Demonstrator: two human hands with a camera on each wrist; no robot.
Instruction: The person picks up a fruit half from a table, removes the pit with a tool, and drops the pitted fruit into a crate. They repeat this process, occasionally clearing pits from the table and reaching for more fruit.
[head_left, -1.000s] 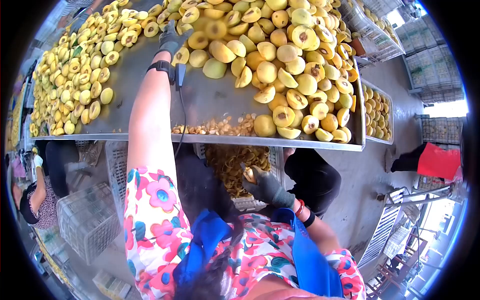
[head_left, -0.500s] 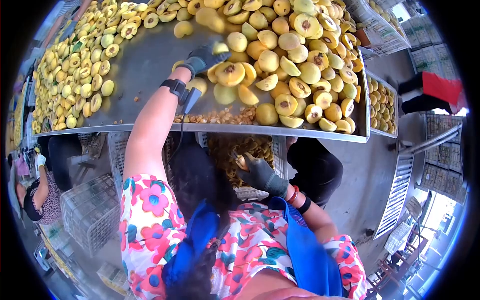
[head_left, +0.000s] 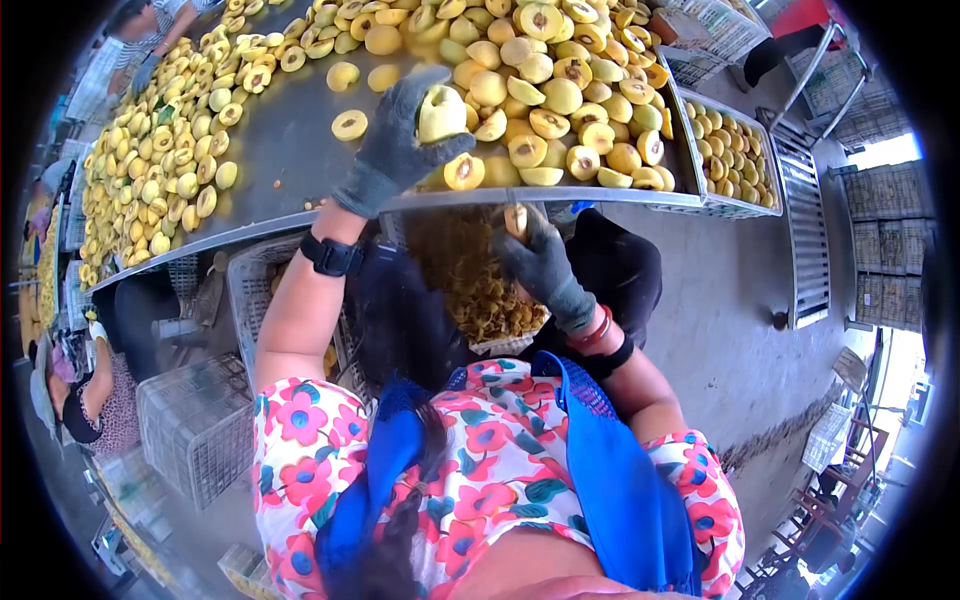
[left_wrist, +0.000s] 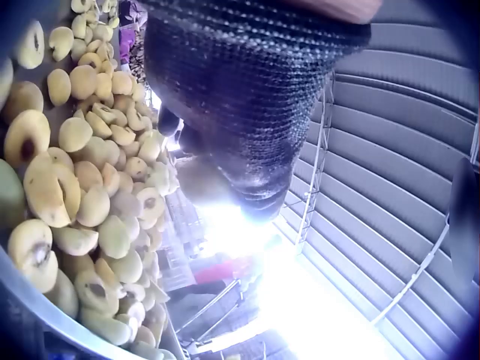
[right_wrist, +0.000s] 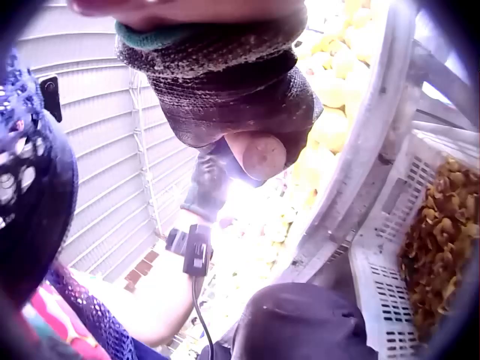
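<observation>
My left hand (head_left: 400,140), in a dark grey knit glove, holds a pale yellow peach (head_left: 441,115) above the table's near edge. In the left wrist view the glove (left_wrist: 232,97) fills the upper middle and hides most of the fruit. My right hand (head_left: 540,262), gloved the same way, grips a wooden-handled tool (head_left: 515,220) just below the table edge. The round butt of its handle (right_wrist: 264,156) shows in the right wrist view; its working end is hidden. Loose peach halves (head_left: 549,124), some with brown pit hollows, heap up just beyond my left hand.
The metal table (head_left: 285,150) has a raised lip (head_left: 590,196). A second fruit heap (head_left: 160,160) covers its left side. Below, a white basket (right_wrist: 379,277) holds brownish scraps (head_left: 490,300). A crate of peaches (head_left: 735,155) stands right. Another person (head_left: 150,40) works at the far left.
My left hand has reached into the fruit, taken a peach and drawn it back towards me. My right hand has risen from over the scrap basket to the table edge with the tool.
</observation>
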